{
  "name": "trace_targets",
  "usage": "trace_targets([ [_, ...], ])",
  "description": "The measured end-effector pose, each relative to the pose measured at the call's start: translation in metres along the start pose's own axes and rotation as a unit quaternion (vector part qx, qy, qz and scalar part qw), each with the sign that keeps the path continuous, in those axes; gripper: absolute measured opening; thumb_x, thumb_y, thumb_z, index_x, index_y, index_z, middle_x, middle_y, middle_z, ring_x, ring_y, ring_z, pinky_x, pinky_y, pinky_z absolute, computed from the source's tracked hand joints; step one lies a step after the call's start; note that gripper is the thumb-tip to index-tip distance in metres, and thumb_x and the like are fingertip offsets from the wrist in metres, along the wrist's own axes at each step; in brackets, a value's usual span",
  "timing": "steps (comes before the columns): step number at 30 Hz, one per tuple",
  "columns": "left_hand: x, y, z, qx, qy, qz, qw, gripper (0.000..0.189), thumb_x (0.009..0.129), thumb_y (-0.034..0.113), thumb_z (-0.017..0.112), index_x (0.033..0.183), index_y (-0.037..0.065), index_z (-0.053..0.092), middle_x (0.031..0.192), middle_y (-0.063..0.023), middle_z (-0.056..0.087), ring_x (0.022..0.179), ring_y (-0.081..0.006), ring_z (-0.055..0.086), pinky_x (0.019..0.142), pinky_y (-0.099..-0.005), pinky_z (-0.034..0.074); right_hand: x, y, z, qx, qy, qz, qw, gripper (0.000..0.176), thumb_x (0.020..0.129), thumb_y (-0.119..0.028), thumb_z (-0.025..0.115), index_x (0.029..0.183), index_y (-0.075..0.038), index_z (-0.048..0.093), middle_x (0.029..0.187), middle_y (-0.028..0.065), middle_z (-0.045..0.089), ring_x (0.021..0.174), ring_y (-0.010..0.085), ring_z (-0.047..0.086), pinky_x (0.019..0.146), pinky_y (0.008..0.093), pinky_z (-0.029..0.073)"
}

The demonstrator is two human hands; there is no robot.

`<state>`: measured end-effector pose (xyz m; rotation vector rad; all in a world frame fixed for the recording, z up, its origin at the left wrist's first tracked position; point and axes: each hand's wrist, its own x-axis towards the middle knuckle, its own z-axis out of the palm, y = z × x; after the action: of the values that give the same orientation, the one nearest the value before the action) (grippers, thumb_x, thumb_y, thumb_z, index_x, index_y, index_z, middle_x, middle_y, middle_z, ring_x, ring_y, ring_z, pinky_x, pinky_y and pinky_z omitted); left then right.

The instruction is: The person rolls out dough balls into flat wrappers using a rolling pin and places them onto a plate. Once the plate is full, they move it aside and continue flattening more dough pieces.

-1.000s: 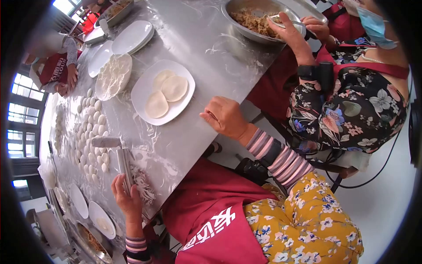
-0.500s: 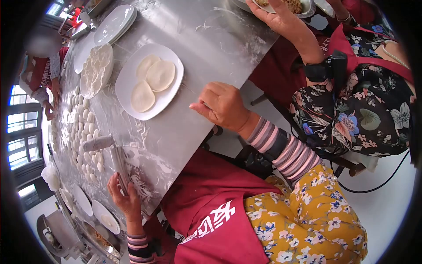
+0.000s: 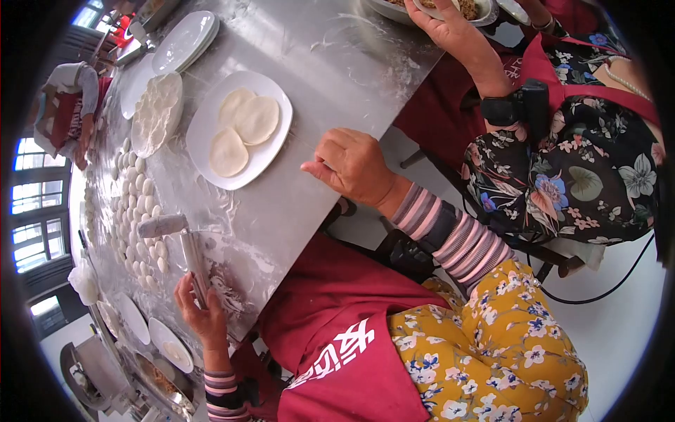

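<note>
My left hand is closed around the metal handle of a dough roller, near the table's edge. The roller's floury cylinder lies crosswise at the handle's far end, beside many small dough pieces. Over the near edge of the table my right hand is curled into a loose fist, thumb sticking out to the left. Nothing shows in it. A white square plate lies to its left, bearing three round dough wrappers, two of them overlapping.
Beyond the plate stand a floury white bowl and stacked white plates. More plates lie at lower left. At upper right, a person's hand holds a wrapper near a metal bowl of filling. Another person works across the table.
My hands and the roller hold nearly the same positions, with a slight shift of the view. The neighbour's hand has moved slightly, and the person across the table has shifted posture.
</note>
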<state>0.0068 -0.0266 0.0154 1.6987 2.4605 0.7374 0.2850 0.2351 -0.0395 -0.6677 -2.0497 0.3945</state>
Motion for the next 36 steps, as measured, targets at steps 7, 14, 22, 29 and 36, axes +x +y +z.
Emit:
trace_targets([
  [7, -0.0028, -0.0054, 0.0042, -0.01, 0.008, 0.006, 1.0, 0.046, 0.076, 0.002, 0.059, 0.121, 0.002, 0.05, 0.115, -0.0153, 0.052, 0.103, -0.0279, 0.052, 0.078, -0.0332, 0.045, -0.0019, -0.0004, 0.0003, 0.0, 0.0, 0.008, 1.0, 0.028, 0.073, -0.023, 0.07, 0.066, -0.007, 0.049, 0.067, 0.007, 0.049, 0.06, 0.025, 0.053, 0.054, 0.0357, 0.045],
  [14, -0.0003, -0.0019, 0.0025, -0.004, 0.002, 0.011, 1.0, 0.046, 0.076, 0.003, 0.059, 0.121, 0.003, 0.05, 0.115, -0.0153, 0.051, 0.104, -0.0289, 0.052, 0.08, -0.0346, 0.044, -0.0005, 0.0008, 0.0041, 0.006, 0.024, -0.008, 1.0, 0.03, 0.073, -0.022, 0.073, 0.067, -0.007, 0.048, 0.063, 0.0064, 0.048, 0.055, 0.0262, 0.051, 0.049, 0.0361, 0.042],
  [22, -0.0015, -0.0017, 0.004, 0.005, 0.003, 0.013, 1.0, 0.046, 0.076, 0.004, 0.059, 0.121, 0.002, 0.049, 0.116, -0.0158, 0.051, 0.105, -0.0298, 0.051, 0.081, -0.0354, 0.044, -0.0014, -0.0013, 0.0011, 0.004, 0.021, 0.004, 1.0, 0.028, 0.073, -0.022, 0.072, 0.067, -0.007, 0.049, 0.065, 0.0069, 0.049, 0.059, 0.0263, 0.052, 0.053, 0.0364, 0.044],
  [29, 0.0, -0.0008, 0.0044, -0.007, 0.001, 0.017, 1.0, 0.045, 0.077, 0.004, 0.059, 0.121, 0.001, 0.049, 0.116, -0.0164, 0.051, 0.106, -0.0297, 0.051, 0.082, -0.035, 0.044, -0.0032, 0.0007, 0.0014, -0.005, 0.001, 0.011, 1.0, 0.026, 0.072, -0.022, 0.071, 0.068, -0.007, 0.05, 0.069, 0.0074, 0.05, 0.062, 0.0258, 0.054, 0.056, 0.0362, 0.046],
  [36, 0.0001, -0.0001, 0.0028, -0.014, 0.003, 0.018, 1.0, 0.045, 0.078, 0.004, 0.058, 0.121, 0.001, 0.049, 0.115, -0.017, 0.051, 0.106, -0.03, 0.051, 0.081, -0.0348, 0.044, -0.0026, -0.0002, 0.0016, -0.009, 0.001, 0.006, 1.0, 0.026, 0.072, -0.022, 0.07, 0.068, -0.007, 0.05, 0.069, 0.007, 0.05, 0.062, 0.0255, 0.054, 0.056, 0.036, 0.046],
])
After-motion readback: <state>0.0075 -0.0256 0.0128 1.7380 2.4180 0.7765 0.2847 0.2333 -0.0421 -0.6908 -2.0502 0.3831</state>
